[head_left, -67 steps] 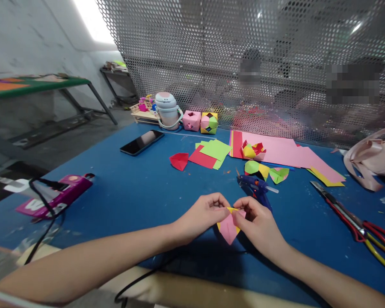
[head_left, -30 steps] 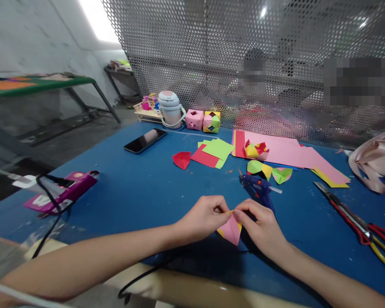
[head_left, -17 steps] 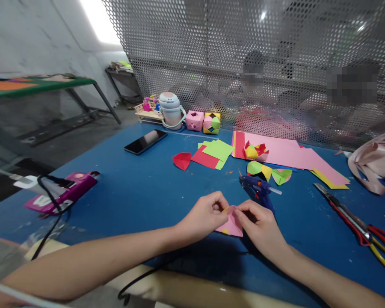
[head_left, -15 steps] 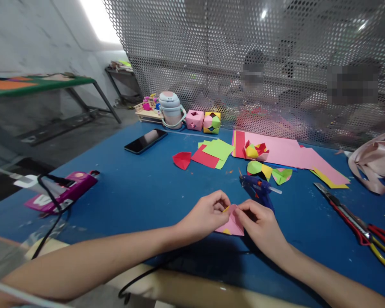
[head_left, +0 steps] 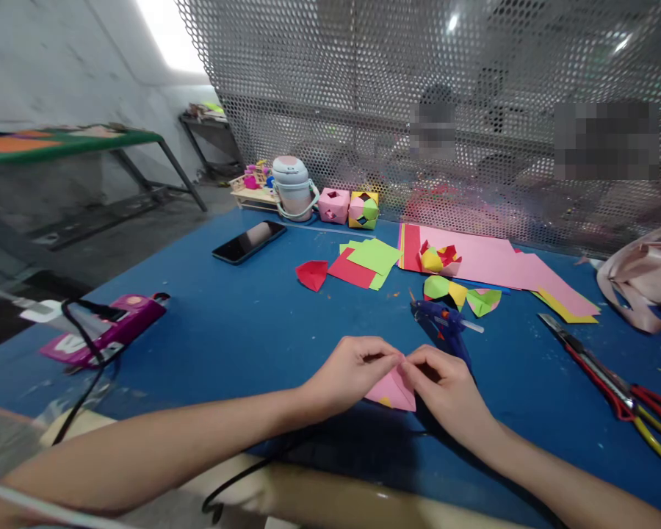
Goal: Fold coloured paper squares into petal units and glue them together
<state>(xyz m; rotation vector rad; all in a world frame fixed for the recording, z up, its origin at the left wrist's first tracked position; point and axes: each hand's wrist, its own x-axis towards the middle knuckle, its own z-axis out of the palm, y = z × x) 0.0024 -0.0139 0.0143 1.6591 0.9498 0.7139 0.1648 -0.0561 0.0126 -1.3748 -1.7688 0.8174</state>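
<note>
Between my hands is a pink folded paper piece (head_left: 392, 389) with a bit of yellow at its lower edge. My left hand (head_left: 358, 369) pinches its top edge, thumb and forefinger together. My right hand (head_left: 445, 375) grips the same top edge from the other side, and the fingertips of both hands meet there. The fingers cover the upper part of the paper. Just behind my right hand lies a blue glue gun (head_left: 443, 319) with a clear glue stick at its back end.
Behind are a red folded piece (head_left: 311, 275), green sheets (head_left: 375, 257), a red-yellow paper shape (head_left: 439, 258) and pink sheets (head_left: 485, 253). A cutter knife (head_left: 562, 330) and scissors (head_left: 647, 411) lie right. A phone (head_left: 250, 242) and purple power strip (head_left: 110, 330) sit left.
My left hand has shifted slightly right, its fingers flattening over the paper's top until they meet my right fingertips. The yellow at the top edge is now covered.
</note>
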